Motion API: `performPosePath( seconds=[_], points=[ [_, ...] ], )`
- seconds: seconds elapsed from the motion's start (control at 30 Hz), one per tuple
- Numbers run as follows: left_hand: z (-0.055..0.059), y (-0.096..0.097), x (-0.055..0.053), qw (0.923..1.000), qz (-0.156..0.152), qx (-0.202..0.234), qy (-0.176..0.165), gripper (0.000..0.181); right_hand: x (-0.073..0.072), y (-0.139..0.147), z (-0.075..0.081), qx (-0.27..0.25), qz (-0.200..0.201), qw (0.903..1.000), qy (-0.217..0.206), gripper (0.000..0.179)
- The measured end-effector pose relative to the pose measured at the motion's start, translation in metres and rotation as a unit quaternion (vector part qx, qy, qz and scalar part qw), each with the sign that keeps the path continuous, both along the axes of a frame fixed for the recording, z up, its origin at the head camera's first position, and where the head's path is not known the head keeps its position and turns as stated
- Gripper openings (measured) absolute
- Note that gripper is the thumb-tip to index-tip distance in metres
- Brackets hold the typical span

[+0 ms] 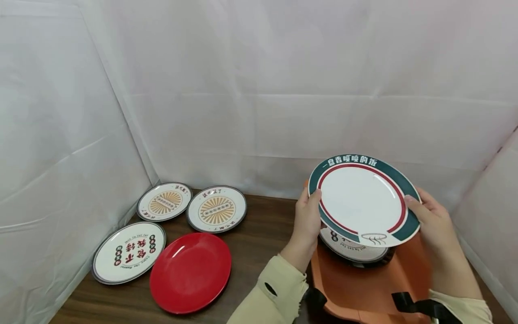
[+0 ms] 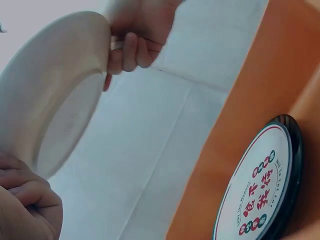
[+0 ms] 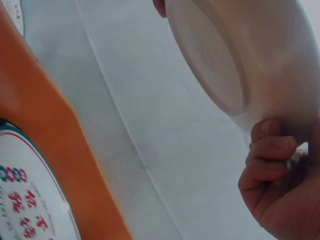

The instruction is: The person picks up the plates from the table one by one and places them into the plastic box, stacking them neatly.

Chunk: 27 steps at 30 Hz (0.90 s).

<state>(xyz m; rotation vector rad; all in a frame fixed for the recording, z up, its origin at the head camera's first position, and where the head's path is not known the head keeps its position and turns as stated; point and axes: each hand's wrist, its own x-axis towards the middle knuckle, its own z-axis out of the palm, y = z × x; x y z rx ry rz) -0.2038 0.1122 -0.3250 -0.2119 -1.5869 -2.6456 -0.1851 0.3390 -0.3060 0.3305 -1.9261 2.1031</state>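
Note:
Both hands hold a white plate (image 1: 360,198) with a green rim and a red ring, tilted above an orange bin. My left hand (image 1: 307,218) grips its left edge, thumb on top. At the opposite edge my right hand (image 1: 435,220) pinches the rim, thumb over the face and fingers beneath. The plate's pale underside (image 2: 55,85) shows in the left wrist view. Below it, a stack of plates (image 1: 356,249) lies inside the orange bin (image 1: 404,279); its top plate (image 2: 257,185) bears red and green lettering.
On the wooden table (image 1: 259,243), to the left, lie a red plate (image 1: 192,272), a white plate with red lettering (image 1: 129,252) and two plates with yellow sunbursts, one left (image 1: 165,201) and one right (image 1: 216,209). White cloth (image 1: 259,90) hangs behind and at both sides.

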Motion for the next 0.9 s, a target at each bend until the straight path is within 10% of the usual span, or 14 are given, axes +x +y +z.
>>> performPosePath(
  seconds=[0.3, 0.63, 0.77, 0.9],
  points=[
    [0.000, 0.036, -0.021, 0.9978, 0.061, 0.006, -0.023, 0.027, -0.016, 0.026, 0.000, -0.077, 0.022, 0.9966, -0.021, 0.029],
    [-0.035, 0.057, -0.024, 0.9868, 0.142, -0.064, 0.045, 0.032, -0.035, 0.034, -0.032, -0.121, -0.084, 0.9860, -0.079, 0.024],
    [-0.046, 0.056, -0.025, 0.9838, 0.152, -0.085, 0.043, 0.033, -0.038, 0.031, -0.042, -0.069, -0.116, 0.9865, -0.094, 0.034],
    [-0.050, 0.052, -0.031, 0.9769, 0.149, -0.153, 0.014, 0.036, -0.042, 0.031, -0.046, 0.103, -0.175, 0.9734, -0.106, 0.052]
  ],
)
